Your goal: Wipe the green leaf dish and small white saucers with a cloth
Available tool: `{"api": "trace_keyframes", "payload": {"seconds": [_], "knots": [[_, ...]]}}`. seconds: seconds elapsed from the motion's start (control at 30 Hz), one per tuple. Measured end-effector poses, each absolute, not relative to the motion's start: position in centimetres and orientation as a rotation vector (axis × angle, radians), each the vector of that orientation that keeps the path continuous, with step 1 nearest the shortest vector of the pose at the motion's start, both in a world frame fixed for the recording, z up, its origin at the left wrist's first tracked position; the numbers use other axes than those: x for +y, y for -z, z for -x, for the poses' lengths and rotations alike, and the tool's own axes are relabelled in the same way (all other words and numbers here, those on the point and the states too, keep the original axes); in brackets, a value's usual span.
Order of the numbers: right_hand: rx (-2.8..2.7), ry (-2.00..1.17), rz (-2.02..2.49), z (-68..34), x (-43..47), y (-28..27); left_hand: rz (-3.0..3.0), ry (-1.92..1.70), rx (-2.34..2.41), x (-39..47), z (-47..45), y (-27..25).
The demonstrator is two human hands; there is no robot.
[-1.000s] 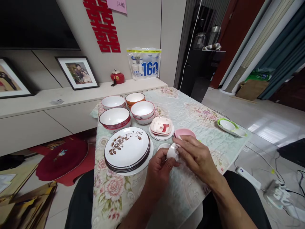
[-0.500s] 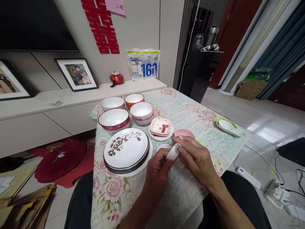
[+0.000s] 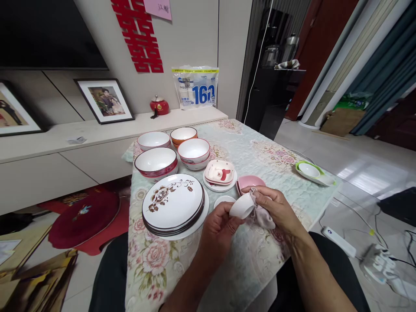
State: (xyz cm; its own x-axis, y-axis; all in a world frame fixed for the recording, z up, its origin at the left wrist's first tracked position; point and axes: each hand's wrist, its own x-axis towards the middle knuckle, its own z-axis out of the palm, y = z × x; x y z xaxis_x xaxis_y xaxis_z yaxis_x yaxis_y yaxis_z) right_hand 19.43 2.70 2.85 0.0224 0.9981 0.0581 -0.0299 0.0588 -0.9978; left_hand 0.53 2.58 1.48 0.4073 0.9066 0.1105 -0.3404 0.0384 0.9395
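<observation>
Landmark for all places: the stack of flowered plates (image 3: 173,203).

1. Bowls, four, white inside, behind the stack: one red-banded (image 3: 156,160) nearest it, one at back left (image 3: 153,140), one orange-rimmed (image 3: 183,134), one with a red pattern (image 3: 194,152).
2. Small square dish (image 3: 219,171), pink and red, on white saucers, to the right rear of the stack.
3. Small white saucer (image 3: 224,200), just right of the stack, beside the left hand.
4. Left hand (image 3: 218,225), right of the stack and nearer the person: grip closed on a small white cup (image 3: 242,206), which is held tilted above the bench, not resting on it.
5. Right hand (image 3: 276,208), further right: grip closed on a pinkish cloth (image 3: 262,216), pressed against the cup's side.
6. Pink dish (image 3: 249,182), right of the stack, just behind the cup.
7. Green-rimmed dish (image 3: 312,172), well apart, at the bench's far right edge.

Risk: the cup rests on a few fingertips only; in my judgement a firm rub of the cloth could twist it loose, dropping it onto the saucer or pink dish close by and chipping them.

Surface: bench (image 3: 256,149) under a quilted floral cover. Room: pale wall shelf behind the stack, framed photograph (image 3: 104,99), red jar (image 3: 159,106), packet marked 160 (image 3: 196,88), tiled floor.
</observation>
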Motion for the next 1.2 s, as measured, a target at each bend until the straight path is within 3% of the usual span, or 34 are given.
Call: {"api": "trace_keyframes", "payload": {"seconds": [0.13,0.37,0.43,0.67,0.77,0.93,1.0,1.2], "knots": [[-1.493,-0.941,1.21,-19.8,2.4,-3.5,-1.187,-0.99,0.68,2.5,-0.4,-1.3],[-1.927,-0.178,1.25,-16.4,0.9,-4.9,-1.354,-1.084,0.788,2.1,-0.7,-0.8],[-1.959,-0.084,1.235,-15.8,0.6,-5.0,-1.413,-1.137,0.801,2.1,-0.6,-1.0],[-1.531,-0.63,1.262,-18.5,2.2,-3.8,-1.483,-1.151,0.643,2.1,-0.4,-1.7],[-1.572,-0.513,1.258,-18.3,2.1,-3.7,-1.426,-1.17,0.654,2.1,-0.5,-1.5],[-1.893,-0.051,1.182,-15.9,0.7,-4.7,-1.293,-1.214,0.679,2.2,-0.5,-1.1],[-1.908,-0.042,1.154,-15.8,0.8,-4.7,-1.233,-1.218,0.663,2.2,-0.5,-0.9],[-1.478,-0.763,1.167,-18.2,2.3,-3.1,-1.01,-1.153,0.534,2.3,-0.7,-0.6]]}}
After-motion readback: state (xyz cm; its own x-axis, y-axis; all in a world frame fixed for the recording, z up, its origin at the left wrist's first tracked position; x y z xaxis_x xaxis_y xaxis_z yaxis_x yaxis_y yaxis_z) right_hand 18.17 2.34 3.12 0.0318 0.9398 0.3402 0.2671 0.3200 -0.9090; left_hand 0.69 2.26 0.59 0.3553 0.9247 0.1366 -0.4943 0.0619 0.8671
